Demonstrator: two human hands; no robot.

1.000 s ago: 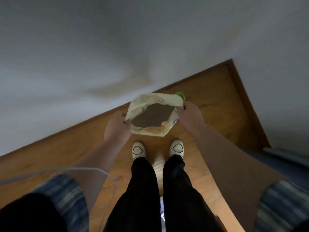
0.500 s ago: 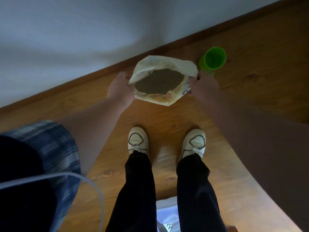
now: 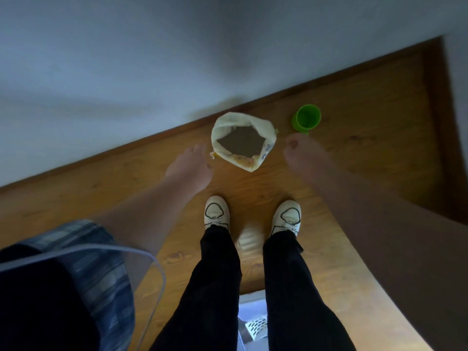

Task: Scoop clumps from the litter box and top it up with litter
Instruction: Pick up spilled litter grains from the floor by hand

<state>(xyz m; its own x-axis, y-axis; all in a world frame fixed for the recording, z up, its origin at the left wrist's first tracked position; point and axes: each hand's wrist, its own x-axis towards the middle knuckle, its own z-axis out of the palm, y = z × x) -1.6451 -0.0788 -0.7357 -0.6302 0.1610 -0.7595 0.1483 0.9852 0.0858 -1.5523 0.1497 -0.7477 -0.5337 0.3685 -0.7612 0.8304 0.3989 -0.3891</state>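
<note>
An open pale yellow litter bag (image 3: 267, 134) stands upright on the wooden floor by the wall, dark litter showing inside. My left hand (image 3: 190, 168) hovers just left of the bag with relaxed fingers, holding nothing. My right hand (image 3: 304, 155) hovers just right of the bag, also empty, apart from it. A green plastic cup (image 3: 306, 120) stands on the floor right of the bag. Between my legs at the bottom shows a slotted white scoop (image 3: 255, 328) in a pale litter box (image 3: 250, 305), mostly hidden.
A white wall (image 3: 152, 59) with a brown skirting board runs behind the bag, meeting a second wall at the right corner. My two white shoes (image 3: 216, 211) stand on the wooden floor (image 3: 354, 153) close to the bag. A white cable (image 3: 152, 257) hangs at lower left.
Both hands have let go of the litter bag, which now stands on the floor by itself. The hands have drawn apart from its sides.
</note>
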